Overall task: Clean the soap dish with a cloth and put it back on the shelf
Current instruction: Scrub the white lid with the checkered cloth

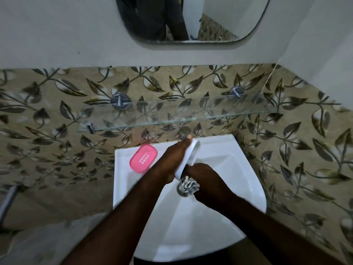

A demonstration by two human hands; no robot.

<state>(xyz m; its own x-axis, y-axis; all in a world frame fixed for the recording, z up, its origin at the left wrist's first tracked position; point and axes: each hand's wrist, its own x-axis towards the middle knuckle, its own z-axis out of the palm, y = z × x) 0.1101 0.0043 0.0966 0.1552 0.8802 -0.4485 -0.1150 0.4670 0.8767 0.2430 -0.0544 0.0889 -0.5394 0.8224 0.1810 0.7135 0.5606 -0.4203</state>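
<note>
Soap dish (pixel 188 157) upright in left-hand fingers (pixel 186 142), cloth (pixel 188 185) below.

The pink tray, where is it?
The pink tray lies on the sink's back left corner, beside the left hand, below the glass shelf.

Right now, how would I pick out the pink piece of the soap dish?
Find the white sink below the glass shelf. On its back left rim, left of the left hand, lies the pink insert. It is the only pink thing here: a rounded rectangle with small drain slots in the middle.
</note>
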